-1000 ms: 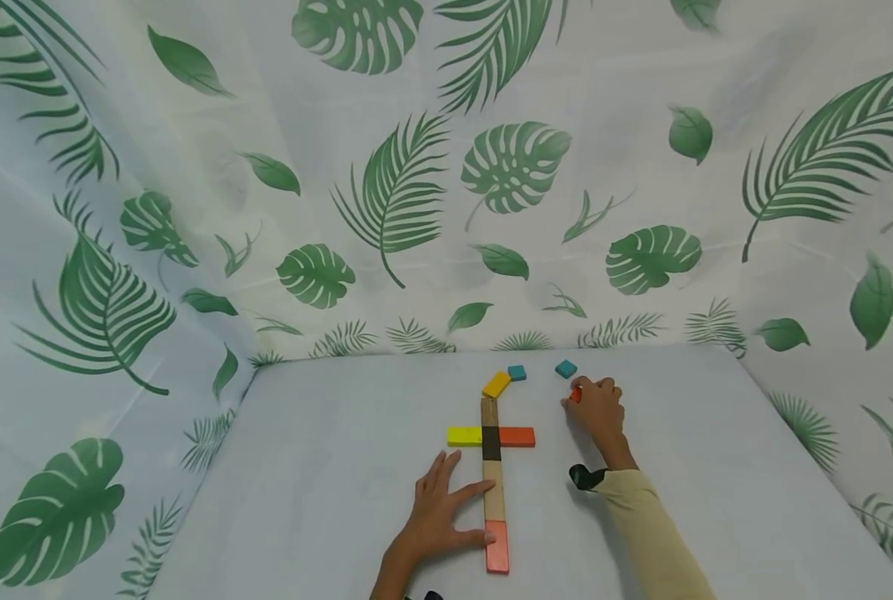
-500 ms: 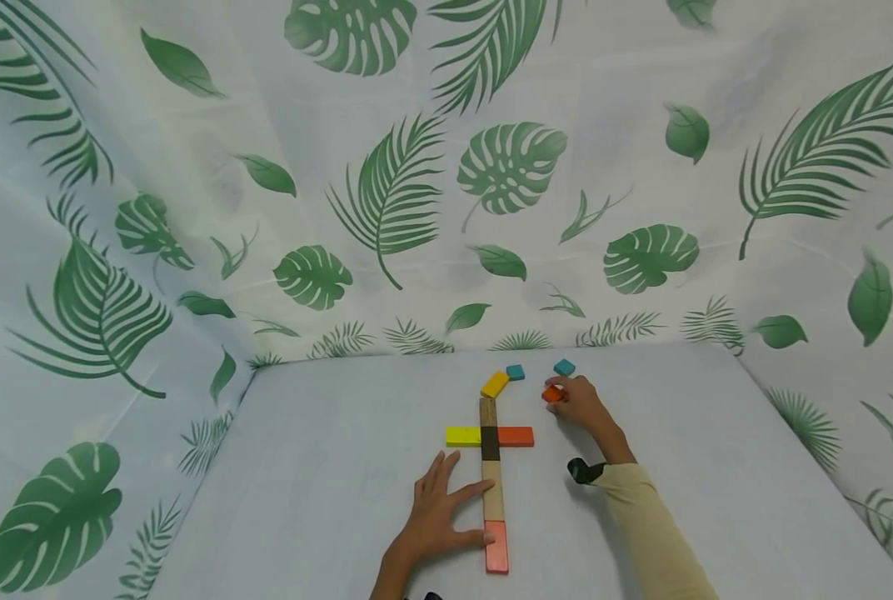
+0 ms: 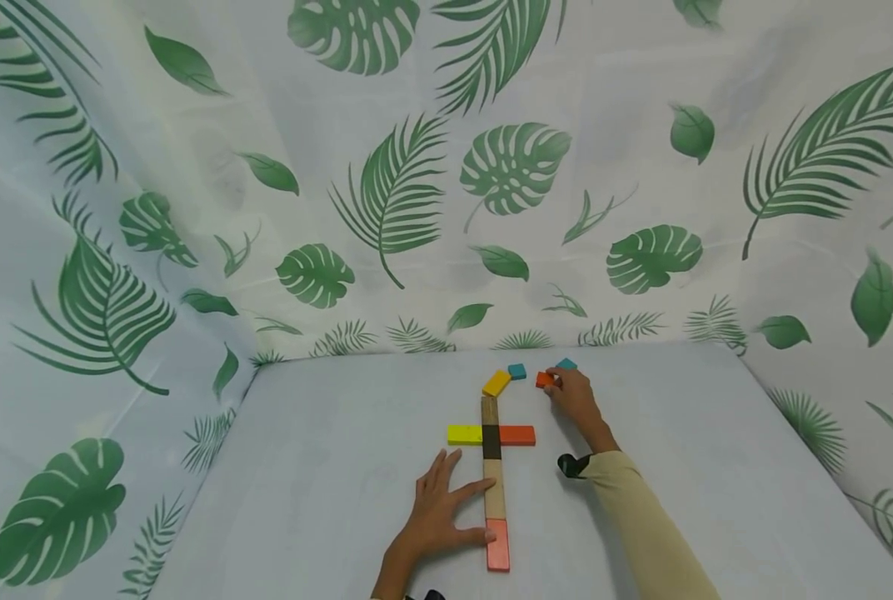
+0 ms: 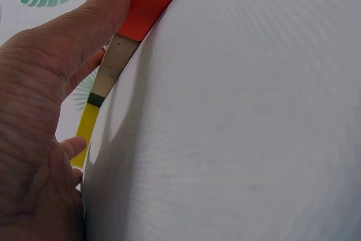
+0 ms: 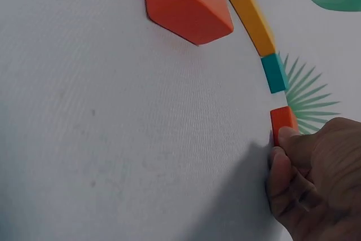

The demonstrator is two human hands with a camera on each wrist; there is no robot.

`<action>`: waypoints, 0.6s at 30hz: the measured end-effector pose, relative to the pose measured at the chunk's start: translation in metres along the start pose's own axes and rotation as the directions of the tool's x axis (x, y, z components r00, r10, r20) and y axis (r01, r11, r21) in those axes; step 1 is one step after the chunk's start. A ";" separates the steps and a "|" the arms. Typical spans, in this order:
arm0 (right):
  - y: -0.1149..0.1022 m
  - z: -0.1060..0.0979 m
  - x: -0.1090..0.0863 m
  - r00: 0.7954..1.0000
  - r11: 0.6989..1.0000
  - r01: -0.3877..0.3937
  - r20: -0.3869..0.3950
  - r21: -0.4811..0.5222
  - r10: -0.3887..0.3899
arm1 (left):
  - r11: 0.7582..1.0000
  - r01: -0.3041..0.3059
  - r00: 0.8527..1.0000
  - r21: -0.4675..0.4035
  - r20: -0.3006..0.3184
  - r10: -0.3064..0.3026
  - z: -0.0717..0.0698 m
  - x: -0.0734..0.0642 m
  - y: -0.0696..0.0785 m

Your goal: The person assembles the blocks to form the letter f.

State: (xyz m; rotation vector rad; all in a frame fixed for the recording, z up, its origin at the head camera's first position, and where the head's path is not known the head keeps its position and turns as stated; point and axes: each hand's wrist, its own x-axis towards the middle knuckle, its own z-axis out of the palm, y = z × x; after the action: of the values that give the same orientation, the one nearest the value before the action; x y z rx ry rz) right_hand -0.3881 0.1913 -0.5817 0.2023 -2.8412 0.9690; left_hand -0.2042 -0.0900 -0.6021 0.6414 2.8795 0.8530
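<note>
My right hand [image 3: 577, 400] pinches a small orange-red block [image 5: 282, 121] between thumb and fingers, close over the table, a short gap right of a teal block [image 3: 517, 372]. Another teal block [image 3: 566, 364] lies just behind that hand, partly hidden by it. My left hand [image 3: 439, 512] has its fingers spread; its thumb rests on the pink-red block [image 3: 497, 546] and its index finger on the pale wooden block [image 3: 495, 490]. Beyond these, the row runs on through a dark block [image 3: 491, 442] and a brown wooden block [image 3: 489, 411] to a slanted yellow block [image 3: 496, 383].
A yellow-green block [image 3: 465, 435] and a red block [image 3: 517, 436] stick out to either side of the dark one, forming a cross. The white table [image 3: 304, 475] ends at a leaf-printed cloth backdrop [image 3: 416, 292] behind and at both sides.
My right hand has carried the orange-red block leftward and slightly away from me, toward the teal block by the yellow one. The left hand stays in place.
</note>
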 end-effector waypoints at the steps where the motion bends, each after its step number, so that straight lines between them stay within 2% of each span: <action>1: -0.001 0.001 0.001 1.000 1.000 -0.002 0.002 -0.011 0.002 | 1.000 -0.008 1.000 0.005 -0.006 0.008 0.000 0.000 -0.001; 8: -0.010 0.005 0.009 0.998 0.992 -0.057 0.006 -0.110 0.058 | 1.000 -0.005 1.000 0.008 -0.006 0.005 0.001 0.000 -0.002; 18: -0.018 0.006 0.012 0.997 0.987 -0.074 -0.003 -0.140 0.074 | 1.000 0.014 1.000 -0.003 0.005 -0.014 0.001 0.000 -0.002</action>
State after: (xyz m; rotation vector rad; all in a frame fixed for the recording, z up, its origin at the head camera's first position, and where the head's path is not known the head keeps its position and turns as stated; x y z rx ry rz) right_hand -0.3974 0.1729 -0.5738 0.0836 -2.9229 0.7781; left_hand -0.2053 -0.0913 -0.6041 0.6218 2.8745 0.8520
